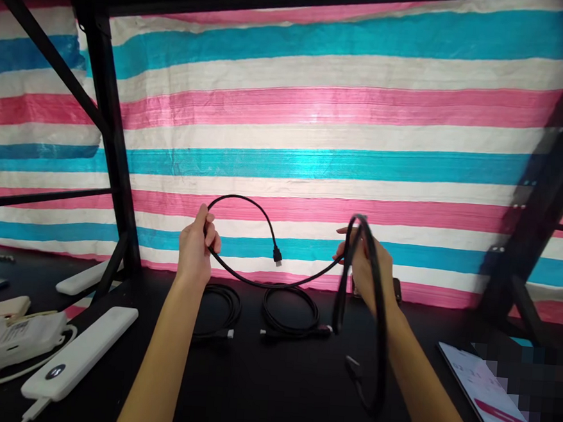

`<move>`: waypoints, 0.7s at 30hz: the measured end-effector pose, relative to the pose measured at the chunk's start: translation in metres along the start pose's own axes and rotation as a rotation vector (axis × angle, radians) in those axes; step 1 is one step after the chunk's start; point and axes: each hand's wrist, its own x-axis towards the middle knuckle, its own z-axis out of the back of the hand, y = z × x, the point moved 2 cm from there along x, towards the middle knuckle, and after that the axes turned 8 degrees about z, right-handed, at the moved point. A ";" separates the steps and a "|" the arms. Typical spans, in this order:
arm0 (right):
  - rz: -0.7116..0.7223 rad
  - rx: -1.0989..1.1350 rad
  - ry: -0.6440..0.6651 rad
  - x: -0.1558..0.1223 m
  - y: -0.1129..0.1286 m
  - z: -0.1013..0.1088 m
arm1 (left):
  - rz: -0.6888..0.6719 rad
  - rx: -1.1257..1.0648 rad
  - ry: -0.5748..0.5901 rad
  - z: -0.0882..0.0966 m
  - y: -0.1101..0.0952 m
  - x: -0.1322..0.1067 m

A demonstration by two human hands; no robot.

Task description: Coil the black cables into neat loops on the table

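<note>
A black HDMI-style cable (pixel 276 286) is stretched in a sagging curve between my two raised hands. My left hand (pixel 198 240) is closed round it, and a short end arches to the right, with its plug (pixel 277 256) hanging down. My right hand (pixel 365 259) pinches the cable farther along; a long loop droops in front of the wrist, its other plug (pixel 353 365) blurred near the table. Behind and below lie two coiled black cables, a left coil (pixel 236 311) partly hidden by my left forearm and a right coil (pixel 315 313).
On the black table (pixel 258 402), a white power bank (pixel 83 351) and a white power strip (pixel 16 340) lie left. A phone with a lit screen (pixel 490 393) lies right. Black metal frame posts (pixel 109 122) stand before a striped sheet (pixel 316 130).
</note>
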 end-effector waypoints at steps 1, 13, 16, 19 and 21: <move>-0.036 0.074 -0.026 0.000 -0.001 -0.001 | -0.008 -0.034 -0.022 0.001 -0.001 0.001; -0.179 0.432 0.128 -0.002 0.009 -0.016 | 0.119 0.216 0.213 -0.013 0.005 -0.007; -0.173 0.501 0.162 -0.005 0.018 -0.021 | 0.166 0.434 0.323 -0.020 0.014 -0.014; -0.169 0.551 0.168 -0.008 0.026 -0.027 | 0.191 0.484 0.392 -0.031 0.023 -0.024; -0.167 0.554 0.156 -0.009 0.028 -0.029 | 0.221 0.470 0.465 -0.039 0.026 -0.031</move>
